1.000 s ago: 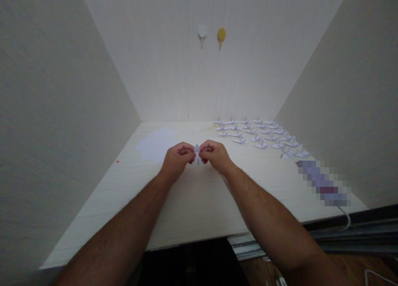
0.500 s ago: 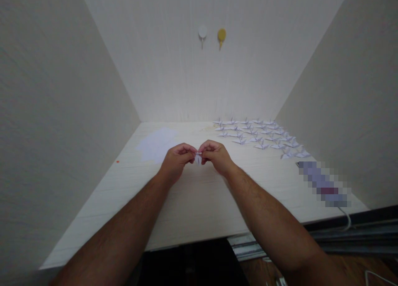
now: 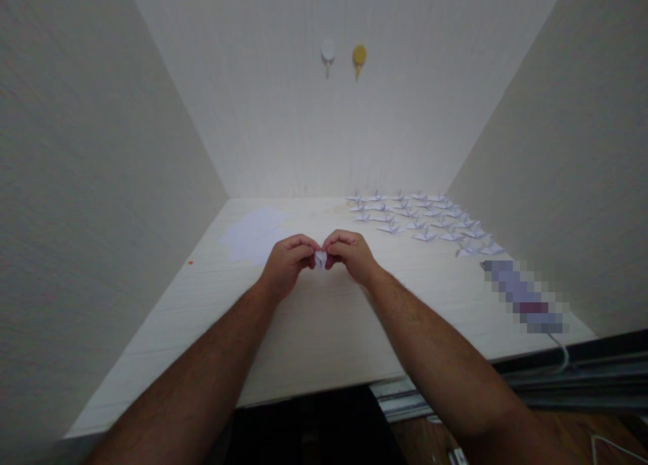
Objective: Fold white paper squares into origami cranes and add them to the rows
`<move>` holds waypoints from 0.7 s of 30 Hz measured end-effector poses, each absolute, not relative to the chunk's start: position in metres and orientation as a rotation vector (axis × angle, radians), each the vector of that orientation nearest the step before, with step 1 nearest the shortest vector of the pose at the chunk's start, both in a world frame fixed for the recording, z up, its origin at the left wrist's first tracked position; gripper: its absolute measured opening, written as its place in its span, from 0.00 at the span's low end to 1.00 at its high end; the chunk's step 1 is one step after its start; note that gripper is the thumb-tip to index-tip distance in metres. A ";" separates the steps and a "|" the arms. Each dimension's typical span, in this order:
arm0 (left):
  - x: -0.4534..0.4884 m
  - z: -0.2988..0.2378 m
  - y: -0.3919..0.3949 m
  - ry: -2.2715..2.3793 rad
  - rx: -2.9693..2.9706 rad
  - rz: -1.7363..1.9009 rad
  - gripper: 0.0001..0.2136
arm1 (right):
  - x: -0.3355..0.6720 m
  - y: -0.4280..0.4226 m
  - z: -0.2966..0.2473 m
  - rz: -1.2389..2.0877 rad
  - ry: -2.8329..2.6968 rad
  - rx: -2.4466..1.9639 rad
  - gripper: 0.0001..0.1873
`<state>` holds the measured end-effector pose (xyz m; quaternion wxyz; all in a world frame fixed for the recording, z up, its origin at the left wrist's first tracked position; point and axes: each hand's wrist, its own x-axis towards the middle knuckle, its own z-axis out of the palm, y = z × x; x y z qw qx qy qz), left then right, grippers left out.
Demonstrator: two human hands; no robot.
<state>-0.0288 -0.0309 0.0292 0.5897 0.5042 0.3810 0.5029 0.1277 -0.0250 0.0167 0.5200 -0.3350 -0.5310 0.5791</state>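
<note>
A small folded piece of white paper (image 3: 320,260) is held above the middle of the table, pinched from both sides. My left hand (image 3: 292,261) is closed on its left edge with thumb and fingers. On the opposite edge, my right hand (image 3: 349,254) is closed in the same way. The fingertips of both hands nearly meet at the paper's top and hide part of its folds. Just beyond my left hand lie flat white paper sheets (image 3: 250,234), spread over one another.
Several folded paper cranes (image 3: 424,236) stand in rows at the back right of the white table (image 3: 314,343). A blurred-out device (image 3: 521,293) with a white cable lies near the right edge. White and yellow hooks (image 3: 359,55) hang on the back wall. Walls close in both sides.
The folded paper between my fingers has turned or opened slightly and now shows a broader face. Both hands stay in nearly the same place.
</note>
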 end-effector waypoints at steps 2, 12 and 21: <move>-0.029 0.029 -0.031 0.902 1.182 1.171 0.03 | 0.127 -0.026 0.017 1.363 -1.298 -0.819 0.06; -0.032 0.021 -0.025 1.022 1.254 1.198 0.08 | 0.125 -0.025 0.018 1.293 -1.345 -0.901 0.13; -0.032 0.024 -0.025 0.939 1.100 1.185 0.10 | 0.126 -0.022 0.015 1.160 -1.326 -0.888 0.14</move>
